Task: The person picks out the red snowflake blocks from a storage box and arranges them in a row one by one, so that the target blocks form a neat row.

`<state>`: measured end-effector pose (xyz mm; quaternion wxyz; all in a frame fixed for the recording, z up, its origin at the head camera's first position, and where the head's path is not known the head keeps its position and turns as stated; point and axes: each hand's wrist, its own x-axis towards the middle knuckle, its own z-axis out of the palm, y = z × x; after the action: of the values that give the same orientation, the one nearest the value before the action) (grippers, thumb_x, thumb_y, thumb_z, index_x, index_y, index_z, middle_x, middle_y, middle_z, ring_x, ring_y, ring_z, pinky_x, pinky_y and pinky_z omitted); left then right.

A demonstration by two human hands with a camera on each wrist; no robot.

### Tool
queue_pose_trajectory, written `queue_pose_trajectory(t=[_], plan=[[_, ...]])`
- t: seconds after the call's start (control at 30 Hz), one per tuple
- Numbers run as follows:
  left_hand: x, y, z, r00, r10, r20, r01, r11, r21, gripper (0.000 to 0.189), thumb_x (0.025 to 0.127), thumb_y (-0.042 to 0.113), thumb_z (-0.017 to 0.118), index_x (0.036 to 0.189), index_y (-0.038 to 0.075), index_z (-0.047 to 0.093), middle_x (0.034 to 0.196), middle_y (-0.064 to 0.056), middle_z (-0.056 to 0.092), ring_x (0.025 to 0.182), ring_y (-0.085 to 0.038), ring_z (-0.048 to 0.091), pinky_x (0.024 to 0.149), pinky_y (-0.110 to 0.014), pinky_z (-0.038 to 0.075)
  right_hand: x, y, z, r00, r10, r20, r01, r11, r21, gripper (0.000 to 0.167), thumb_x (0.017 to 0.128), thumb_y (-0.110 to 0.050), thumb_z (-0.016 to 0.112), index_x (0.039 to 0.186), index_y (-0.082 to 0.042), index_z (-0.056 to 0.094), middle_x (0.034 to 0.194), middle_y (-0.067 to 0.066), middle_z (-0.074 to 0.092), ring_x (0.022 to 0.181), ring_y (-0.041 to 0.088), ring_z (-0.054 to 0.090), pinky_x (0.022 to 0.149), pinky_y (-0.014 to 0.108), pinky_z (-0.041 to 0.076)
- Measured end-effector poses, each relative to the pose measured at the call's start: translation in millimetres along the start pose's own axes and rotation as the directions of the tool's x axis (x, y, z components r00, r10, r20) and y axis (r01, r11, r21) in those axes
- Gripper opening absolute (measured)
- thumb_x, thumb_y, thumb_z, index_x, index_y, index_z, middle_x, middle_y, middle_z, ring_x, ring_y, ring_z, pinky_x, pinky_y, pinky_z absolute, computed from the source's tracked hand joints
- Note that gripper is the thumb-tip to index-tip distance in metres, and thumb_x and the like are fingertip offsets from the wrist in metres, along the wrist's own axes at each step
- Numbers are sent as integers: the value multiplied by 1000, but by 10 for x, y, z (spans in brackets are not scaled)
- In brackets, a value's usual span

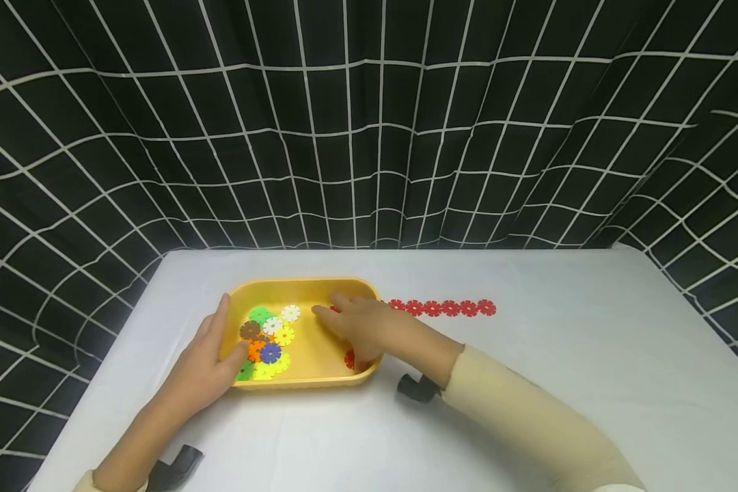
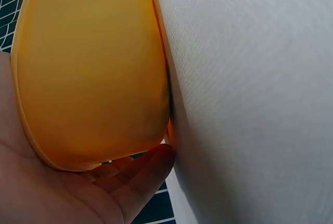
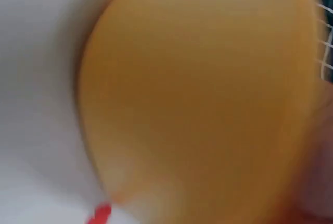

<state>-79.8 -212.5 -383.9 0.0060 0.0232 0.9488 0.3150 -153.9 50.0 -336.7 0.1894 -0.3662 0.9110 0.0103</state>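
Note:
A yellow plastic tray (image 1: pixel 320 381) stands on the white table, its left part holding a pile of flower-shaped plastic discs (image 1: pixel 270 353) in green, white, brown, orange, blue and yellow. My left hand (image 1: pixel 204 365) grips the tray's left end, thumb over the rim and fingers along the outer wall. In the left wrist view those fingers (image 2: pixel 148 174) wrap the end of the tray (image 2: pixel 93 73). My right hand (image 1: pixel 359 324) reaches into the tray's right end with fingers spread. Close by its thumb lies a red disc (image 1: pixel 349 359); another red bit shows at its fingers, mostly hidden.
Right of the tray, a straight row of red discs (image 1: pixel 441 309) runs along the table, its left end behind my right wrist. Black wrist-camera mounts (image 1: pixel 417 388) sit under both forearms. A black cloth with a white grid (image 1: pixel 369 157) rises behind the table.

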Motion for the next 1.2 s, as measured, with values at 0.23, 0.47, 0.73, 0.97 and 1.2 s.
queue_pose_trajectory(t=[0.23,0.47,0.73,0.97,1.2], plan=[[4,19,11,1000,-3,0,3,1000,12,87,96,20,56,161,5,0,153,-29,30,132,-48,41,106,-67,32,266,4,-2,999,25,20,-24,997,-67,59,70,-19,90,120,-23,57,107,1,46,99,21,46,77,28,49],[1,18,-8,1000,4,-5,-4,1000,20,86,96,20,56,161,4,1,153,-29,30,132,-49,41,106,-67,32,275,109,34,992,-28,-119,37,996,76,33,72,-4,84,95,-14,63,87,-1,49,85,18,50,68,26,44],[1,6,-10,1000,9,-9,-9,1000,7,86,96,20,56,161,4,2,153,-29,30,132,-48,41,107,-67,32,295,107,63,993,-13,-117,27,992,119,31,73,4,75,93,-17,61,83,-2,52,81,16,50,61,23,42],[1,-1,-11,1000,8,-8,-8,1000,2,86,97,21,56,161,5,1,154,-29,29,134,-48,40,108,-66,31,327,119,70,997,-25,-68,36,984,172,32,74,7,75,91,-17,62,78,-5,57,80,15,53,58,22,44],[0,-8,-10,1000,2,-10,-2,1000,6,86,96,20,56,161,4,1,154,-29,29,134,-48,40,107,-67,31,317,101,69,997,-20,-77,34,984,176,28,76,7,75,86,-15,63,75,-5,57,80,15,53,61,22,45]])
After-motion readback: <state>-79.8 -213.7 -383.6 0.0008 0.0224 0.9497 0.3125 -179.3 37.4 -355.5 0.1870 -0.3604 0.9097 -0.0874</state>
